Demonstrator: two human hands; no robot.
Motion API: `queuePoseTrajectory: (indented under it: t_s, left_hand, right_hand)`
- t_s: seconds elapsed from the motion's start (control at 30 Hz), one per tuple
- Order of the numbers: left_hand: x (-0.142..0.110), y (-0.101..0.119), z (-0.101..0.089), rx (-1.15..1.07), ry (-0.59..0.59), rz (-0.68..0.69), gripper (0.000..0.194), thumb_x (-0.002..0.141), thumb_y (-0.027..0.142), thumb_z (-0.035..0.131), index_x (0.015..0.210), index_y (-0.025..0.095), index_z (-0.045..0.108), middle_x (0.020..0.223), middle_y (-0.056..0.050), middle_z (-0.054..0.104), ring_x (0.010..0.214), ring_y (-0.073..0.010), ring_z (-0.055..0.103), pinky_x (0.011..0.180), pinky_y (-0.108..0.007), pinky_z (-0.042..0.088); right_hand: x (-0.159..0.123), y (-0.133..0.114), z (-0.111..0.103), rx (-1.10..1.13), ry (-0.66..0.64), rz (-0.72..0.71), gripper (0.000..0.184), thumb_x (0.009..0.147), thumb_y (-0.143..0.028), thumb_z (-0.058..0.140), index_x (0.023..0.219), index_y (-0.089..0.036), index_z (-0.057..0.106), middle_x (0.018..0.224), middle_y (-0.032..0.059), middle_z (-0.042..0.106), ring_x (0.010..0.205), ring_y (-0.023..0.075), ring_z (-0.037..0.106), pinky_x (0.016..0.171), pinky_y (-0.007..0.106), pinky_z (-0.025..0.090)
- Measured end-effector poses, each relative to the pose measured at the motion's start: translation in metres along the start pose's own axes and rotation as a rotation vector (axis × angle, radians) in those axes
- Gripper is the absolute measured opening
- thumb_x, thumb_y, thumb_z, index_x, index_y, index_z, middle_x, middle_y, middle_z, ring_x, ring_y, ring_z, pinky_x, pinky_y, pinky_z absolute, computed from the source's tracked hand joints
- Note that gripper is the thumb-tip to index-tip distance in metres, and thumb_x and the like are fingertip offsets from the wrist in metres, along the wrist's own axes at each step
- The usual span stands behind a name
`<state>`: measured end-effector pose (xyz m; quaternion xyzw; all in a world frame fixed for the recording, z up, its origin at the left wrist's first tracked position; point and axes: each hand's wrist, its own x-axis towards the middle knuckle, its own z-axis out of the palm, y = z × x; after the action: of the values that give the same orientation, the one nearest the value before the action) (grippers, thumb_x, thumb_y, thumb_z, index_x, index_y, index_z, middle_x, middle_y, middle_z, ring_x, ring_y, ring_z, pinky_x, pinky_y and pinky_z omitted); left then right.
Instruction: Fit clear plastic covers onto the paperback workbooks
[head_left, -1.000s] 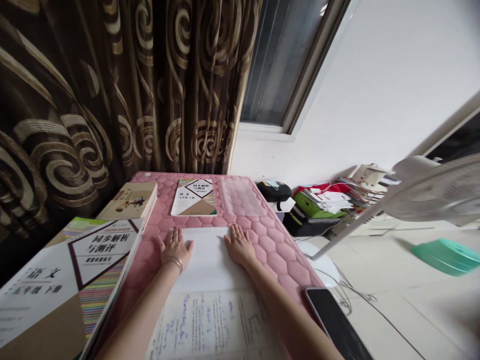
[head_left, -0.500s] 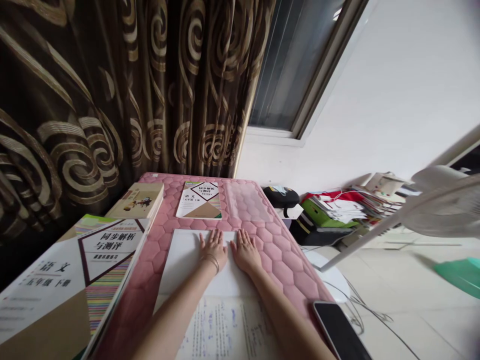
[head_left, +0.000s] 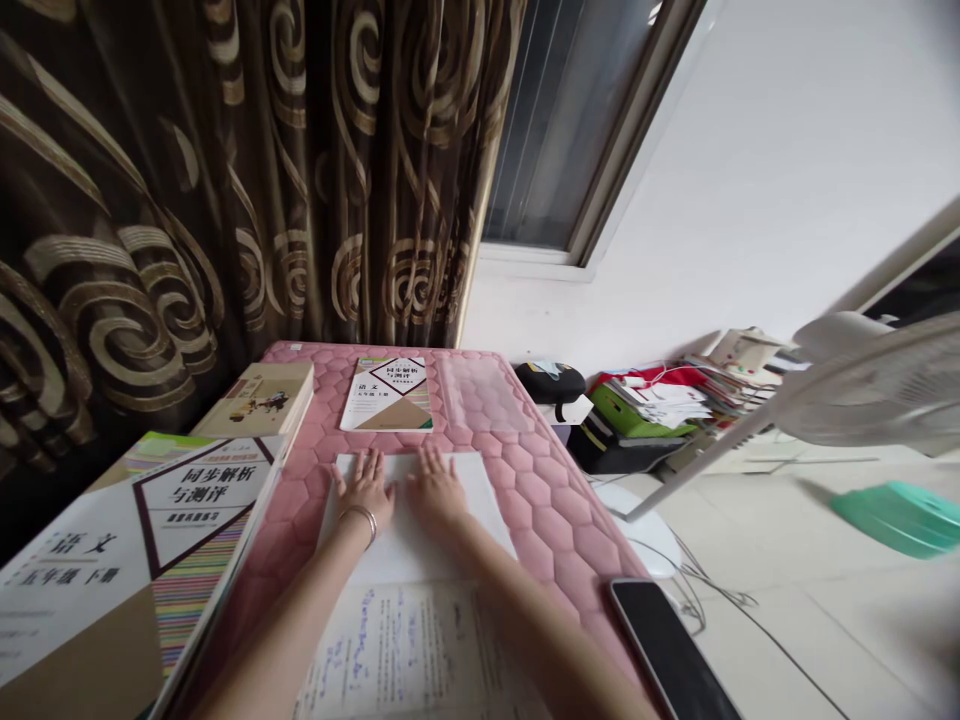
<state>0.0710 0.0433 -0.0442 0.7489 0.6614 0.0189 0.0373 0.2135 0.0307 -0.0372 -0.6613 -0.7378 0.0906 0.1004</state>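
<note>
A blank white sheet (head_left: 480, 500) lies flat on the pink padded tabletop (head_left: 551, 500). It meets a page (head_left: 405, 640) of print with blue handwriting at its near end; whether the two are joined I cannot tell. Near the sheet's far left corner, my left hand (head_left: 365, 492) rests palm down with fingers spread and a bangle at the wrist. Just right of it my right hand (head_left: 439, 492) presses flat on the sheet, fingers stretched out and slightly blurred. Neither hand grips anything. My right forearm covers part of the written page.
A large workbook (head_left: 90, 600) and a thick tan book (head_left: 259, 395) fill the left side. Another workbook (head_left: 388, 395) and a clear plastic sheet (head_left: 480, 395) lie beyond my hands. A phone (head_left: 671, 645) sits at the right edge. A fan (head_left: 862, 385) stands on the floor.
Both hands have slid left across the white sheet, uncovering its right side. More of the sheet's right edge shows. The whole view has shifted slightly.
</note>
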Motion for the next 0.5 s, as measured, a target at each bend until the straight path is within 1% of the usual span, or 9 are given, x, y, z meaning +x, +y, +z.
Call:
queuePoseTrajectory:
  t_s: [0.03, 0.07, 0.13, 0.2, 0.27, 0.33, 0.4, 0.5]
  left_hand:
    - [0.0, 0.001, 0.0, 0.008, -0.011, 0.0, 0.057, 0.092, 0.029, 0.023, 0.148, 0.025, 0.026, 0.157, -0.002, 0.017, 0.146, -0.0275, 0.009, 0.111, -0.066, 0.001]
    - [0.0, 0.001, -0.001, 0.014, -0.02, -0.001, 0.057, 0.092, 0.024, 0.022, 0.148, 0.026, 0.027, 0.157, -0.001, 0.016, 0.146, -0.0266, 0.008, 0.111, -0.065, 0.001]
    - [0.0, 0.001, -0.002, 0.009, -0.018, 0.0, 0.057, 0.092, 0.023, 0.021, 0.148, 0.026, 0.028, 0.157, -0.001, 0.017, 0.146, -0.0261, 0.009, 0.112, -0.063, 0.002]
    - [0.0, 0.0, -0.002, -0.016, -0.007, 0.003, 0.057, 0.092, 0.032, 0.024, 0.149, 0.025, 0.026, 0.157, -0.002, 0.018, 0.146, -0.0275, 0.011, 0.112, -0.064, 0.002]
    - [-0.001, -0.005, -0.003, -0.035, -0.007, -0.013, 0.062, 0.091, 0.043, 0.025, 0.149, 0.022, 0.023, 0.157, -0.003, 0.017, 0.146, -0.0286, 0.011, 0.111, -0.066, 0.002]
    - [-0.001, -0.014, -0.003, -0.035, -0.02, -0.069, 0.066, 0.09, 0.048, 0.024, 0.15, 0.019, 0.022, 0.158, -0.004, 0.014, 0.146, -0.0288, 0.01, 0.111, -0.066, 0.003]
    - [-0.001, -0.027, -0.006, -0.018, -0.029, -0.15, 0.065, 0.091, 0.047, 0.02, 0.149, 0.017, 0.022, 0.158, -0.005, 0.012, 0.146, -0.0285, 0.009, 0.111, -0.067, 0.002]
    - [-0.005, -0.042, -0.014, 0.009, -0.036, -0.237, 0.06, 0.093, 0.038, 0.017, 0.149, 0.016, 0.023, 0.158, -0.007, 0.014, 0.146, -0.0288, 0.01, 0.11, -0.068, 0.004]
  right_hand:
    - [0.002, -0.012, 0.004, 0.025, -0.012, -0.068, 0.062, 0.097, -0.044, 0.025, 0.15, -0.012, 0.022, 0.155, 0.0103, 0.02, 0.145, 0.02, 0.011, 0.117, 0.041, 0.01]
    - [0.005, -0.022, 0.008, 0.068, -0.038, -0.124, 0.061, 0.098, -0.046, 0.02, 0.149, -0.013, 0.024, 0.155, 0.0095, 0.021, 0.145, 0.0195, 0.012, 0.117, 0.042, 0.011]
    - [0.007, -0.027, 0.012, 0.104, -0.056, -0.15, 0.064, 0.098, -0.049, 0.016, 0.149, -0.011, 0.025, 0.155, 0.01, 0.02, 0.145, 0.0195, 0.013, 0.117, 0.042, 0.011]
    - [0.007, -0.012, 0.011, 0.096, -0.046, -0.089, 0.067, 0.097, -0.048, 0.018, 0.148, -0.004, 0.023, 0.155, 0.0144, 0.018, 0.145, 0.0225, 0.013, 0.117, 0.044, 0.011]
    - [0.003, 0.014, 0.006, 0.07, -0.02, 0.005, 0.068, 0.097, -0.045, 0.021, 0.147, 0.001, 0.022, 0.154, 0.0195, 0.017, 0.144, 0.0265, 0.013, 0.116, 0.048, 0.009]
    - [-0.003, 0.04, 0.0, 0.028, 0.007, 0.107, 0.068, 0.097, -0.044, 0.022, 0.147, 0.002, 0.021, 0.154, 0.0207, 0.017, 0.144, 0.0279, 0.012, 0.116, 0.049, 0.007]
    - [-0.008, 0.058, -0.004, -0.032, 0.02, 0.198, 0.068, 0.097, -0.045, 0.021, 0.147, 0.001, 0.021, 0.155, 0.0191, 0.017, 0.145, 0.0266, 0.012, 0.116, 0.047, 0.007]
    - [-0.011, 0.066, -0.004, -0.091, 0.015, 0.238, 0.069, 0.097, -0.047, 0.02, 0.148, 0.0, 0.02, 0.155, 0.0173, 0.017, 0.145, 0.025, 0.011, 0.116, 0.046, 0.008]
